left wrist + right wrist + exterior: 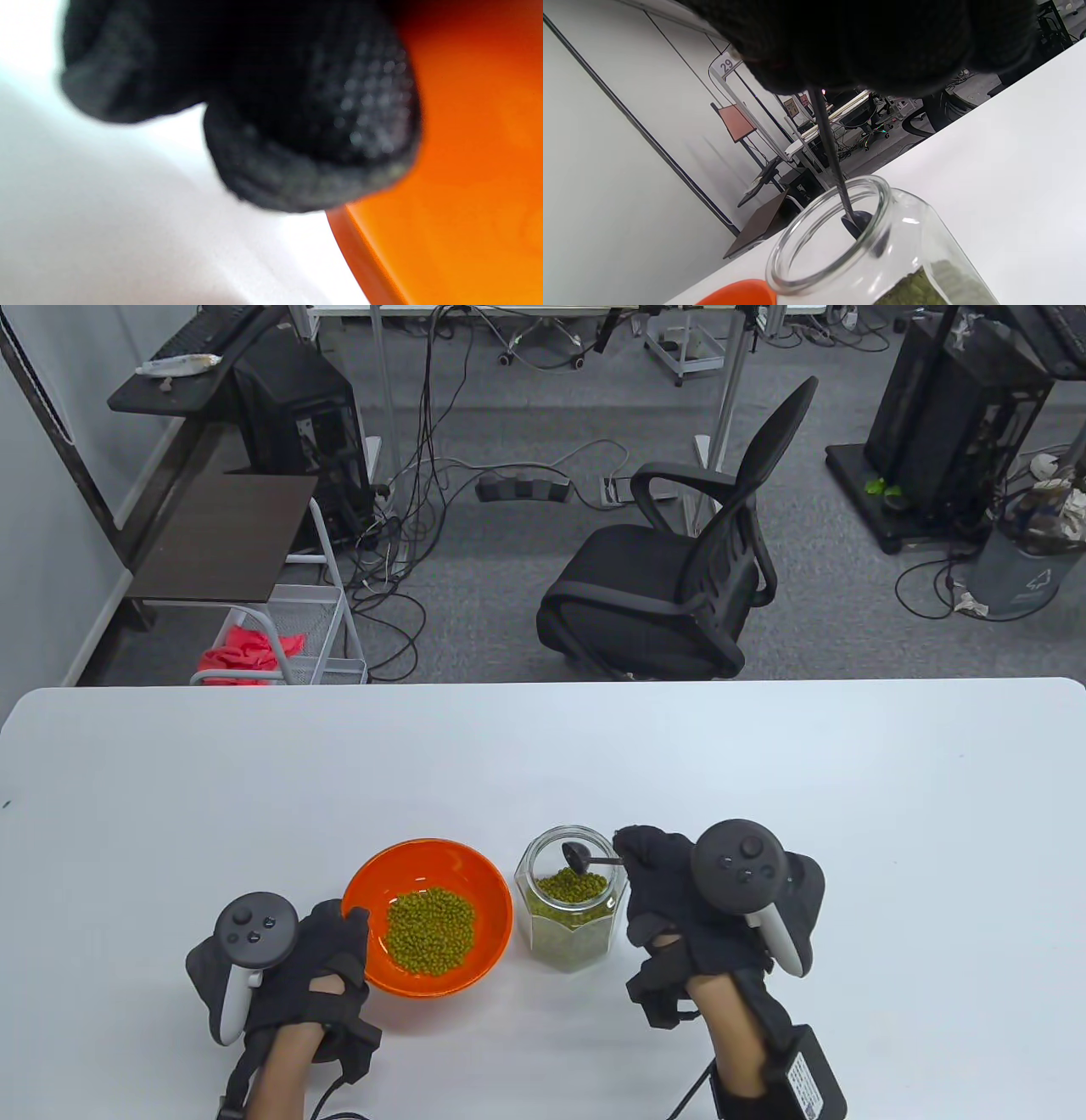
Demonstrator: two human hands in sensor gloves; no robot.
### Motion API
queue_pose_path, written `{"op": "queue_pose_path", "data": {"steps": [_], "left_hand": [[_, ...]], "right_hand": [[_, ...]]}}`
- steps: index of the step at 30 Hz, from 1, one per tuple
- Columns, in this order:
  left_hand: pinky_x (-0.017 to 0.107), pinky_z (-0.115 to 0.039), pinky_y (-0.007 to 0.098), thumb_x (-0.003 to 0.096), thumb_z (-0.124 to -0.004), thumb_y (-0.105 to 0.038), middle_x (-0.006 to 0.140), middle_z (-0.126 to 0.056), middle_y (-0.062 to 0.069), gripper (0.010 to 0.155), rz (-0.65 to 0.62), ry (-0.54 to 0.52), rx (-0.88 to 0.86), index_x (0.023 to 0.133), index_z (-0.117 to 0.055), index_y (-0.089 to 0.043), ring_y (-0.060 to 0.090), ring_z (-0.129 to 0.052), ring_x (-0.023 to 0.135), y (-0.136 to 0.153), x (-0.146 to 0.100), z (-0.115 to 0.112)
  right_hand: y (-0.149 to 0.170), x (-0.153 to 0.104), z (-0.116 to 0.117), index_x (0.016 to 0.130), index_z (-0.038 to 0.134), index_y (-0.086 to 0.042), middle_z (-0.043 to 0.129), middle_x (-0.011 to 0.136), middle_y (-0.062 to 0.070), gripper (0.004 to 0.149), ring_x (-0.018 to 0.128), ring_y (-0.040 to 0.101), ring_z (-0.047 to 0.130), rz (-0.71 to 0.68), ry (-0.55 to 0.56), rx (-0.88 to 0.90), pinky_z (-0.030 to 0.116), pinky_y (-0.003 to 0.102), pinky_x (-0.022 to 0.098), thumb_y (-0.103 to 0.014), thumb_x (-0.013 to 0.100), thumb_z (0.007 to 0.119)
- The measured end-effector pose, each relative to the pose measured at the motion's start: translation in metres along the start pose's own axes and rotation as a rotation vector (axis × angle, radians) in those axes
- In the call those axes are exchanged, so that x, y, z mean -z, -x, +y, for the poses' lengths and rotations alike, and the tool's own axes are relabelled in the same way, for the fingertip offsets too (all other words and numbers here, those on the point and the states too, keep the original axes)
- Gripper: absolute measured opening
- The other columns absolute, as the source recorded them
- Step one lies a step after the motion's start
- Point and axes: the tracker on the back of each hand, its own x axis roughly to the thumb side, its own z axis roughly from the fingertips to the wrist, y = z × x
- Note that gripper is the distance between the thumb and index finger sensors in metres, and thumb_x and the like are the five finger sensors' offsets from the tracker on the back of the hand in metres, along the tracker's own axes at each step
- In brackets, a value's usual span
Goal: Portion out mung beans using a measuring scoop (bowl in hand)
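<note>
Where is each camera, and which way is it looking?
Table view: up high, looking down at the table; shows left hand gripping the orange bowl and right hand holding the scoop in the jar.
Left wrist view: beside the bowl's outer wall; blurry gloved fingers fill it.
Right wrist view: looks down the scoop handle into the jar; glove on top.
Shared: all three views show the orange bowl.

Black office chair (670,568) beyond white table (543,763) — wire cart (297,636) holding red cloth (250,651) far left.
</note>
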Motion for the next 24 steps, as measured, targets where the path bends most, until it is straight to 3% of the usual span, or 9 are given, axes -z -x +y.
{"op": "queue_pose_path", "data": {"steps": [12,19,24], "left_hand": [[0.007,-0.096,0.018,0.0529,-0.071,-0.049,0.041,-0.101,-0.007,0.053,-0.004,0.001,0.001,0.088,-0.079,-0.01,0.0,-0.109,0.006,0.0,0.0,0.001],[0.006,-0.096,0.018,0.0529,-0.071,-0.049,0.041,-0.101,-0.007,0.053,-0.005,0.002,0.002,0.088,-0.079,-0.01,0.0,-0.109,0.006,-0.001,0.0,0.001],[0.006,-0.096,0.018,0.0528,-0.071,-0.049,0.041,-0.101,-0.007,0.053,-0.006,0.001,0.004,0.088,-0.079,-0.01,0.0,-0.109,0.006,-0.001,0.0,0.0]], "right_hand": [[-0.033,0.015,0.032,0.081,0.09,-0.014,0.088,0.064,0.021,0.038,0.036,0.025,0.093,0.007,-0.158,-0.413,0.075,0.06,0.046,-0.023,0.045,0.08],[-0.026,0.022,0.038,0.081,0.086,-0.009,0.089,0.058,0.02,0.039,0.03,0.021,0.092,0.035,-0.26,-0.306,0.077,0.058,0.043,-0.025,0.047,0.076],[-0.01,0.024,0.035,0.079,0.086,-0.008,0.091,0.053,0.018,0.039,0.025,0.018,0.092,0.099,-0.232,-0.158,0.08,0.055,0.039,-0.028,0.047,0.074]]}}
